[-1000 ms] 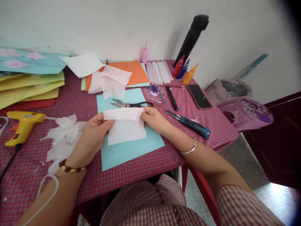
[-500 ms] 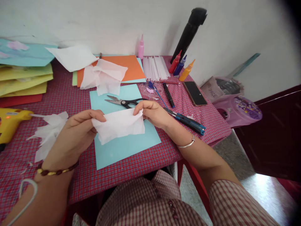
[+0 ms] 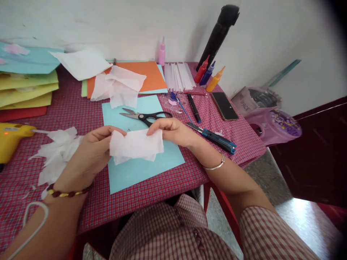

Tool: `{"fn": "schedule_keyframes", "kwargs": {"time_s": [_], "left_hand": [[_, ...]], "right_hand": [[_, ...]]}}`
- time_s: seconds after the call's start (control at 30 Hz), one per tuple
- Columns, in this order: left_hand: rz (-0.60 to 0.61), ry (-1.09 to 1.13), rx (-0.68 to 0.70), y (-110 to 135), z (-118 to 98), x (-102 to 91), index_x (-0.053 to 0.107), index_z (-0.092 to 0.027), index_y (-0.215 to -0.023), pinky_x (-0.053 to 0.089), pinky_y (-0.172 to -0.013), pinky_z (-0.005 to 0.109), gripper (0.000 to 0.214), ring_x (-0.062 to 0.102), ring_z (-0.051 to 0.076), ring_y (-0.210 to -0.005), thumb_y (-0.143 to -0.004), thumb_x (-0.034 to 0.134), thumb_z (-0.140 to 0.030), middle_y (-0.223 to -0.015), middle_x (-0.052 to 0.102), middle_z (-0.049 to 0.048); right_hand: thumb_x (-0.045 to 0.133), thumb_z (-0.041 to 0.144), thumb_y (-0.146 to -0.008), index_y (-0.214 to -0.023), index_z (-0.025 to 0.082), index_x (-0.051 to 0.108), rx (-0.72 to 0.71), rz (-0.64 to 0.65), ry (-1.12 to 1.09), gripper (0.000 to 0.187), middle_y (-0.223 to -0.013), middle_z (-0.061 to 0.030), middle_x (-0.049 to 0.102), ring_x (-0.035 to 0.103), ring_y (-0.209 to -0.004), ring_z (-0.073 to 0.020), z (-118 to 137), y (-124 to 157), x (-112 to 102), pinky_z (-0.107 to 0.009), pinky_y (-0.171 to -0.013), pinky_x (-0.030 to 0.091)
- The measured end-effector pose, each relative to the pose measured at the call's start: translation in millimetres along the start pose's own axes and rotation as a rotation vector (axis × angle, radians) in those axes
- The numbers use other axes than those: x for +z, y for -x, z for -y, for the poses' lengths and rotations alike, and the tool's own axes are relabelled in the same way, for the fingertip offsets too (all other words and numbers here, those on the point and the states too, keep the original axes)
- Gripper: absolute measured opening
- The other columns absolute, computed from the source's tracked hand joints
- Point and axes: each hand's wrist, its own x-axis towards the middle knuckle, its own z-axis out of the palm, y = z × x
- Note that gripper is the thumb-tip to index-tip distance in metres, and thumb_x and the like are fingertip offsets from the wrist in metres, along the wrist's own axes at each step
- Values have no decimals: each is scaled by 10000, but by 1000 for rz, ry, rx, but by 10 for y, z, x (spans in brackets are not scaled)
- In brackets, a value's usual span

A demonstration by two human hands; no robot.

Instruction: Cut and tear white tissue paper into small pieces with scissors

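A folded piece of white tissue paper [image 3: 137, 144] is stretched between my two hands, above a light blue sheet of paper [image 3: 151, 169]. My left hand [image 3: 101, 144] pinches its left end, the fingers partly behind it. With thumb and fingertips, my right hand [image 3: 169, 130] grips the upper right corner. Beneath the upper layer, a second layer shows along the lower edge. Just beyond the hands, black-handled scissors [image 3: 143, 116] lie on the blue sheet with their blades slightly apart. Torn white tissue pieces [image 3: 58, 148] lie left of my left hand.
A yellow glue gun [image 3: 12, 139] with its light on lies at the left. A cutter knife [image 3: 217, 139], a black marker [image 3: 193, 108] and a phone [image 3: 224, 105] are on the right. Paint bottles [image 3: 207, 74] and white glue sticks [image 3: 179, 76] stand or lie near the wall.
The tissue paper has been folded over and now looks narrower, with a flatter front layer. My right hand has shifted slightly left, closer to my left hand.
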Motion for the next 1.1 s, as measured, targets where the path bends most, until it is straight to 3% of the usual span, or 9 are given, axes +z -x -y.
{"fn": "schedule_keyframes", "kwargs": {"time_s": [0.1,0.23,0.33,0.5,0.7,0.83,0.93,1.1], "left_hand": [[-48,40,18,5,-88,-3,736,-171,-622,355,-367,220,126,484,114,-394,-520,667,-146,-476,576,21],[-86,63,94,3,-129,1,710,-163,-565,365,-371,257,193,481,136,-413,-648,638,-322,-481,561,55],[-116,34,82,-8,-85,8,660,-171,-581,330,-372,212,75,453,96,-417,-608,714,-215,-512,538,10],[-54,71,104,-53,13,-13,650,-186,-770,375,-393,189,293,502,90,-454,-524,765,-75,-614,578,-24],[-102,78,134,-49,-2,-13,664,-172,-825,398,-431,169,342,514,77,-518,-520,705,-24,-732,594,-7],[-90,68,171,-39,-8,-11,682,-174,-867,398,-432,169,365,517,79,-528,-531,706,-34,-757,611,-4],[-26,54,204,-30,7,-8,693,-179,-895,390,-414,165,362,517,71,-518,-559,720,-48,-790,617,-2],[147,8,157,47,26,46,703,-207,-928,341,-385,151,366,497,60,-486,-593,711,-58,-788,618,-13]], "right_hand": [[574,148,-841,-829,148,666,19,5,38,93,-810,-6,666,599,-704,-87,20,8,-30,-214,-656,498],[541,106,-836,-857,149,664,24,-39,86,132,-818,-3,653,585,-707,-89,52,14,-37,-226,-682,492],[565,117,-820,-921,162,656,-9,-37,106,143,-853,-4,645,580,-755,-101,56,16,-20,-232,-702,480],[561,131,-808,-929,171,643,-83,-91,211,151,-926,-25,612,574,-865,-126,30,15,9,-260,-770,453],[507,110,-809,-841,177,643,-115,-154,387,155,-852,-13,549,527,-800,-116,22,14,-3,-289,-761,410],[488,83,-767,-765,173,597,-141,-157,385,141,-828,-17,537,519,-779,-120,41,21,-44,-294,-752,415],[524,144,-802,-904,174,572,-95,-178,309,117,-896,-29,575,552,-809,-129,82,37,-48,-294,-770,444],[647,388,-830,-1165,164,536,-46,-12,369,419,-1162,-97,604,577,-1062,-190,157,42,112,-349,-940,445]]}}
